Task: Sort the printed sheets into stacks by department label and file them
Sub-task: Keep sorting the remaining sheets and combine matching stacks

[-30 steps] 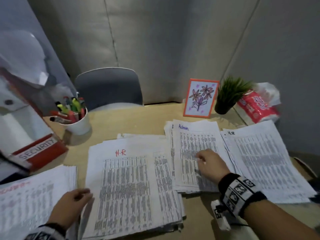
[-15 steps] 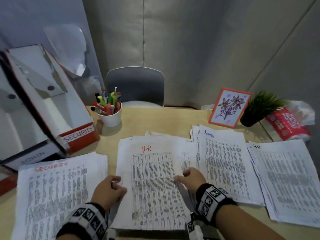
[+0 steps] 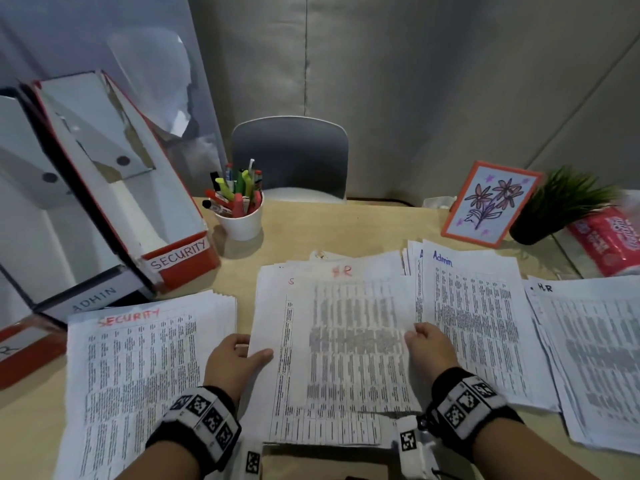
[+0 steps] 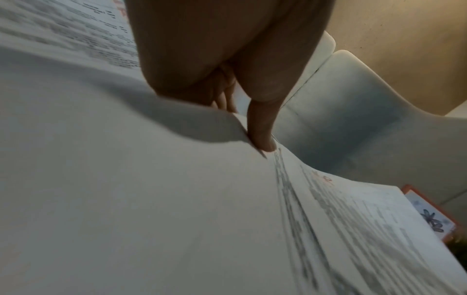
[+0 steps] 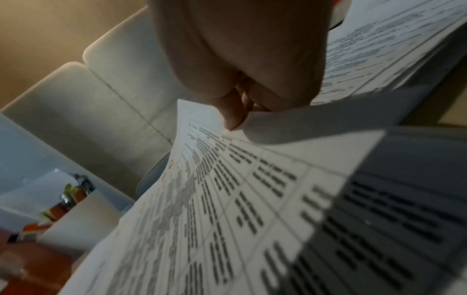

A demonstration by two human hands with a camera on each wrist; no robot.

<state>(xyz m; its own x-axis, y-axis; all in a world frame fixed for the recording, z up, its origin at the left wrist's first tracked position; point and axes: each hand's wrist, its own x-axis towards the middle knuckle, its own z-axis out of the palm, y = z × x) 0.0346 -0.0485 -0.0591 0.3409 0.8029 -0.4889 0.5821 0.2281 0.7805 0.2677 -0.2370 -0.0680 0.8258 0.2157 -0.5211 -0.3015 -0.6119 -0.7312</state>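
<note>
Item: centre pile of printed sheets [image 3: 346, 341], headed HR in red, lying on the table [image 3: 346, 223] between the SECURITY stack [image 3: 138, 368] and the Admin stack [image 3: 478, 327]. Your left hand [image 3: 232, 362] pinches its left edge, thumb on top and fingers beneath; your right hand [image 3: 429, 348] pinches the right edge the same way, and the top sheets bow upward. Hazards: the pile is unevenly squared, so lower pages may slide out if you lift it by the edges alone; a sheet marked "S" shows beneath the HR page, so the pile may be mixed and end up misfiled; its right edge overlaps the Admin stack and could drag those pages along. File boxes [image 3: 180, 251] stand far left.
</note>
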